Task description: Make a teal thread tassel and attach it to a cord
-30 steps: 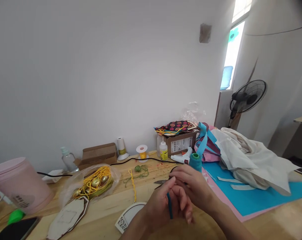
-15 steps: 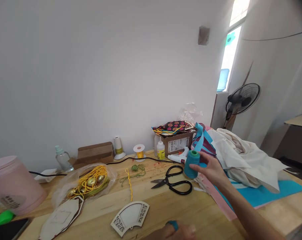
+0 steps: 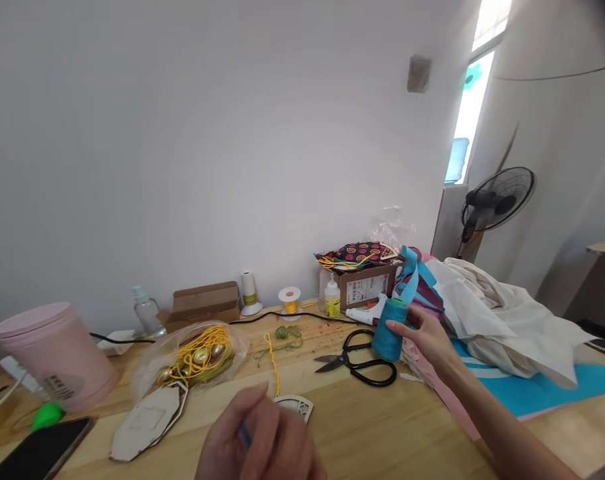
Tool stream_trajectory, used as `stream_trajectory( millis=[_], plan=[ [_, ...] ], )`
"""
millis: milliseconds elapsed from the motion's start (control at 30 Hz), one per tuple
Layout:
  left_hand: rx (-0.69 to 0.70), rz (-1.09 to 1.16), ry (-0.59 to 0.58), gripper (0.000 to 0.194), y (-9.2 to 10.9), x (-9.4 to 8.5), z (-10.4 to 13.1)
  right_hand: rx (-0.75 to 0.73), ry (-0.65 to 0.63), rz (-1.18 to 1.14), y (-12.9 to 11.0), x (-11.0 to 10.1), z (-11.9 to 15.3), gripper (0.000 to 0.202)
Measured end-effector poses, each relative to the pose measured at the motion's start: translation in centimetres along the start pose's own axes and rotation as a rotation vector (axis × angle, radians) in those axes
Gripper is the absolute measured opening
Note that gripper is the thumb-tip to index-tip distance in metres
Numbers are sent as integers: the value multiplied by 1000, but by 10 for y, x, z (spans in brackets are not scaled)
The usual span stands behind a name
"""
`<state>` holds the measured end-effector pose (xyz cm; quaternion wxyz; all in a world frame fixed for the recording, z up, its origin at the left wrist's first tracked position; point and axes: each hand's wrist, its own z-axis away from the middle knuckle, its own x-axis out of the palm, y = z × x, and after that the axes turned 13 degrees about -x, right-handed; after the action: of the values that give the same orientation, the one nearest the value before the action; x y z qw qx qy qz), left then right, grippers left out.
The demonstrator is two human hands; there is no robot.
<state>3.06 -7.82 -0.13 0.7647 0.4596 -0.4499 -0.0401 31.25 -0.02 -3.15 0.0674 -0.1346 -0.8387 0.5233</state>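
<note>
My right hand (image 3: 425, 337) is wrapped round a teal thread spool (image 3: 389, 330), which stands upright at the handles of the black scissors (image 3: 355, 359). At the bottom middle, my left hand (image 3: 265, 437) has its fingers curled together; a bit of blue shows between them, too hidden to make out. Beyond my left hand lies a fan-shaped wooden piece (image 3: 302, 405), mostly covered by the hand, with a twisted yellow cord (image 3: 275, 363) running up from it.
Left are a pink bin (image 3: 55, 357), a phone (image 3: 39, 450), wooden plaques (image 3: 147, 423) and a bag of yellow cords (image 3: 202, 353). A glue bottle (image 3: 332, 300), glue gun (image 3: 369, 312) and box (image 3: 369, 287) stand behind the scissors. White cloth (image 3: 512, 320) is heaped right.
My left hand has risen and moved left, now over part of the fan-shaped piece. My right hand still holds the spool. The whole view has shifted, with objects appearing further right.
</note>
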Motion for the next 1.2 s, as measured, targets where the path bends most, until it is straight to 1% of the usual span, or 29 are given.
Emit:
stream_trajectory(
  millis=[67,133,200,267,333,400,467,500,533,600,667,700,767,867,933,1000,1033,1067,1100,1133,1167,1200],
  plan=[
    [140,185,-58,49,7,4,-13,-25,-4,63,1,4,4,36],
    [246,376,-95,43,13,4,-27,-15,2,32,0,2,5,41],
    [323,525,-129,36,17,0,-36,49,-4,-104,-2,-4,4,39],
    [381,628,-158,29,21,-7,-39,141,13,-297,-4,-13,2,34],
    [433,695,-174,26,26,-14,-34,201,90,-450,-4,-23,-1,32],
    [482,720,-181,26,31,-20,-22,206,232,-518,-2,-31,-4,27],
    [560,700,-169,30,37,-23,-7,163,369,-485,2,-34,-4,20],
    [613,679,-156,32,41,-23,-1,126,406,-428,5,-33,-3,19],
    [660,656,-139,34,44,-23,5,85,409,-343,7,-31,-1,21],
    [717,612,-104,35,49,-23,11,12,331,-124,11,-24,2,32],
    [724,572,-68,32,53,-22,11,-40,211,75,14,-16,5,43],
    [720,547,-41,30,54,-22,8,-56,149,146,16,-12,6,45],
    [705,483,38,29,57,-23,2,-81,49,227,20,-7,5,46],
    [676,395,167,34,61,-26,-7,-108,-46,310,27,-6,2,44],
    [656,383,193,36,64,-29,-10,-159,-40,390,28,-8,4,47],
    [645,400,172,37,66,-34,-10,-273,67,489,23,-9,13,48],
    [642,412,154,38,67,-36,-10,-347,117,531,18,-8,20,43],
    [644,421,132,39,67,-37,-10,-414,120,562,12,-5,29,35],
    [645,426,108,40,68,-37,-10,-467,50,580,7,-1,38,23],
    [642,429,83,40,68,-36,-10,-483,-121,585,2,6,47,14],
    [638,427,55,40,68,-34,-10,-468,-337,586,-1,13,55,13],
    [628,422,27,40,69,-29,-11,-450,-514,601,-2,21,61,18]
  ],
)
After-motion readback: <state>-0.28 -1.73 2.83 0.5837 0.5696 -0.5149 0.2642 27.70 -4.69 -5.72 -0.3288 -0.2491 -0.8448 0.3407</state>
